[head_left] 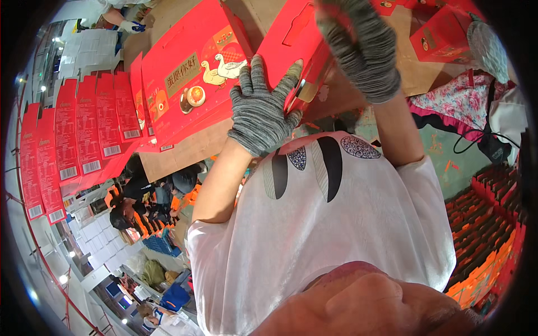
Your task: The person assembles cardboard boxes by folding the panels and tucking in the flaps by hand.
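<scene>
A red cardboard gift box (277,54) with a cut-out handle slot stands before me on the work surface. My left hand (265,105), in a grey knitted glove, lies on it with fingers spread, the thumb by its near edge. At that edge a flap shows its brown inner side. My right hand (361,46), also gloved and blurred by motion, is over the right side of the box; whether it grips anything is hidden. To the left, a larger red carton (193,75) printed with two geese and a cut egg yolk pastry lies beside my left fingers.
Several red carton panels with barcodes (88,122) line the left side. A smaller red box (441,35) is at the right, near another person's gloved hand (487,50). Stacked red and orange pieces (483,227) lie at lower right. Another person's hand (130,27) appears at upper left.
</scene>
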The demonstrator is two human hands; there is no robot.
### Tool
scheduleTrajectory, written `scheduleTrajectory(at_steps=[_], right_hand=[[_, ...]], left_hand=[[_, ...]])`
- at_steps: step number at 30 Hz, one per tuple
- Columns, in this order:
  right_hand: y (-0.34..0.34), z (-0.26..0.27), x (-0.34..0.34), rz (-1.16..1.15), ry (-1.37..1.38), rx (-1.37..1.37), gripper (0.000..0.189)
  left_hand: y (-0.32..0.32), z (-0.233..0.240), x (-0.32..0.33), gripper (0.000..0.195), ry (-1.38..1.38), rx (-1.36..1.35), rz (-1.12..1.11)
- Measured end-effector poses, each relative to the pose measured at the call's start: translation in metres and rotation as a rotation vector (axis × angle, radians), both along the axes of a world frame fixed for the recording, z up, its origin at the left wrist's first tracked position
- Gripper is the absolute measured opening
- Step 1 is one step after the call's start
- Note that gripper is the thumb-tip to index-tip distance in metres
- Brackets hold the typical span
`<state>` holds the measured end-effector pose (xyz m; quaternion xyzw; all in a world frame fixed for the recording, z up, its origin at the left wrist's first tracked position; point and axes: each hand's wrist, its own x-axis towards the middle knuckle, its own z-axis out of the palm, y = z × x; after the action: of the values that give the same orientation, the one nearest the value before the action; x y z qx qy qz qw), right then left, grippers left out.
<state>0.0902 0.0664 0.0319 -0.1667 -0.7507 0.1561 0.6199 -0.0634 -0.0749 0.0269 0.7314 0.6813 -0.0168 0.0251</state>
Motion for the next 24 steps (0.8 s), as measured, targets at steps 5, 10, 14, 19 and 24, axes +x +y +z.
scheduleTrajectory(at_steps=[5,10,14,19,24], right_hand=[[-0.018,-0.03,-0.026,-0.274,-0.963,0.315,0.048],[0.017,-0.071,-0.031,-0.179,-0.648,0.033,0.046],[0.012,-0.103,0.008,-0.021,-0.147,0.29,0.044],[-0.048,-0.066,0.012,0.641,-0.442,-1.26,0.051],[-0.043,-0.046,-0.023,0.43,-0.673,-1.471,0.055]], left_hand=[[-0.004,-0.004,0.001,0.086,0.065,-0.04,-0.012],[0.004,-0.001,-0.001,0.085,0.086,-0.071,0.001],[-0.001,-0.01,-0.009,0.086,0.038,0.035,-0.032],[0.0,-0.01,-0.011,0.092,0.0,0.106,-0.004],[0.0,-0.015,-0.013,0.096,0.015,0.181,-0.028]])
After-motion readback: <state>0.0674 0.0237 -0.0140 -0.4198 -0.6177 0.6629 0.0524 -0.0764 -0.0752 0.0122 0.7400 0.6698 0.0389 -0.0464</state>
